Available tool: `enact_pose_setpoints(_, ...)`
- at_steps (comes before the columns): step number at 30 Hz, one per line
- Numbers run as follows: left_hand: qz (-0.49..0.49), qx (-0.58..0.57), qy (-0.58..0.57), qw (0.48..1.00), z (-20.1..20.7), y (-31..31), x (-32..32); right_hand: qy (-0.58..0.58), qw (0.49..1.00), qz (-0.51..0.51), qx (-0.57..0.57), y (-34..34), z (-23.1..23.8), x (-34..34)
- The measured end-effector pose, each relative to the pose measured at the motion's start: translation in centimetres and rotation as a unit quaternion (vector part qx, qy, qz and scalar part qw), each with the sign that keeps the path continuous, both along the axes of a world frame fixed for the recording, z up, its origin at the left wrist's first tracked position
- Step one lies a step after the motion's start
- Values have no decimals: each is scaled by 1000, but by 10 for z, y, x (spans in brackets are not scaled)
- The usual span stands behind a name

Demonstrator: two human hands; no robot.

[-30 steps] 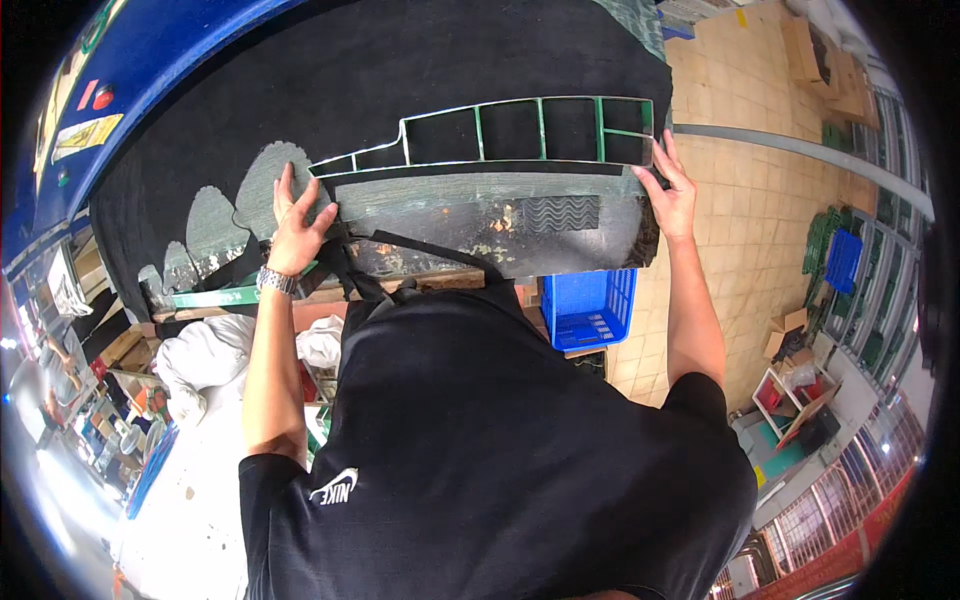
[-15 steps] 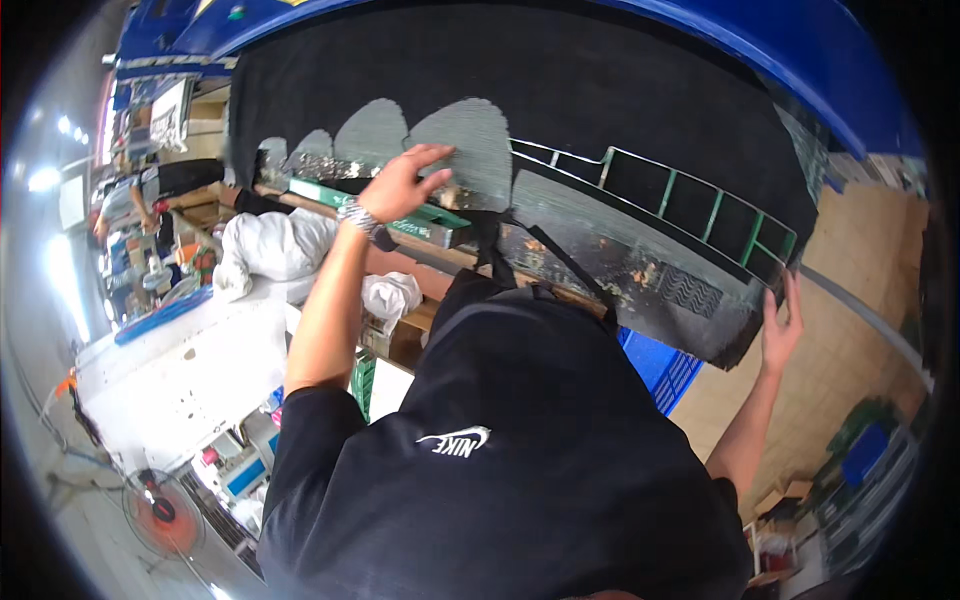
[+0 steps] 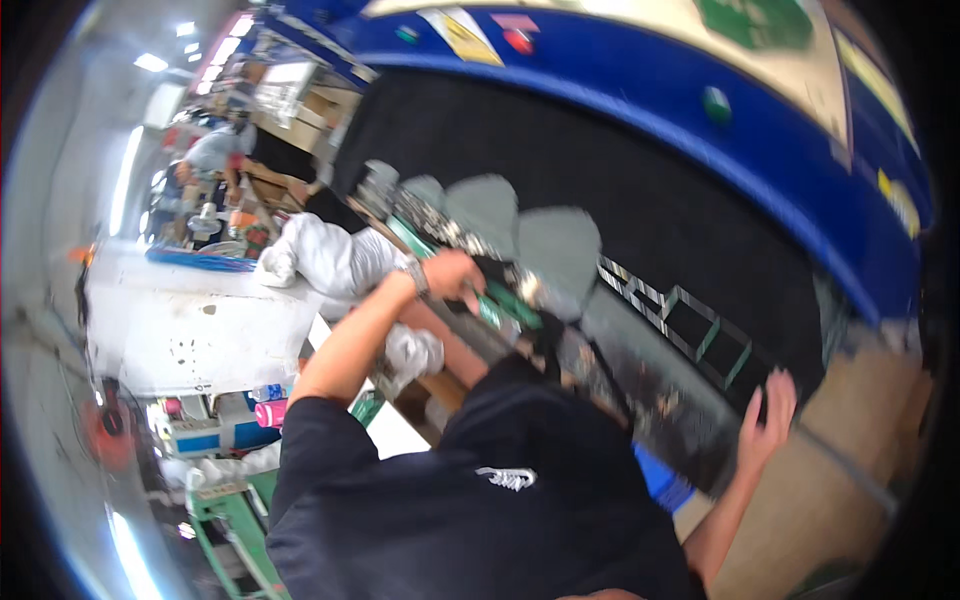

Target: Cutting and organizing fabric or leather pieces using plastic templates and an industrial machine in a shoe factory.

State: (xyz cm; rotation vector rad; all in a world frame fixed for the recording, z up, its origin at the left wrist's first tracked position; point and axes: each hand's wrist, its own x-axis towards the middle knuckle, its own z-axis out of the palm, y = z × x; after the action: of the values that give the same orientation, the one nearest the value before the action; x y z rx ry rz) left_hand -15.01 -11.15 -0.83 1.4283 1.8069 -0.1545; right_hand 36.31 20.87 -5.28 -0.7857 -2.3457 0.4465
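Note:
My left hand [image 3: 453, 276] has moved down to a long green bar [image 3: 508, 308] at the near edge of a black work surface [image 3: 640, 210]. Its fingers point downward and are smeared, so I cannot tell whether they grip the bar. At the surface's right end, my right hand [image 3: 768, 418] has its fingers stretched out, beside a narrow ladder-shaped frame [image 3: 722, 350] with green crosspieces. Whether it touches the frame is unclear. Several grey round-topped pieces [image 3: 560, 250] lie in a row by the near edge. A dark, worn panel [image 3: 665, 395] lies in front of the frame.
A blue machine body [image 3: 620, 110] with buttons borders the far side. White cloth [image 3: 335, 258] is bundled at the left, near a white tabletop [image 3: 215, 335]. A person [image 3: 215, 155] works farther back. Below stand a blue crate [image 3: 660, 482] and a green metal frame [image 3: 225, 530].
My view has swung, shifting the scene rightward and down. The left hand has come down from the grey pieces to the green bar. My right hand stays near the frame's right end.

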Motion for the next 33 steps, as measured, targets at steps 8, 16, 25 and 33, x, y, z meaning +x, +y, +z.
enact_pose_setpoints(8,26,-5,-51,998,100,20,33,79,991,76,-80,-13,15,-74)
enact_pose_setpoints(16,62,49,-38,996,178,35,14,133,959,229,-98,-39,38,-157)
enact_pose_setpoints(25,317,315,-303,842,220,79,58,194,914,241,-262,-71,92,-201)
enact_pose_setpoints(33,350,404,-591,604,182,165,137,224,940,96,-240,-96,122,-192)
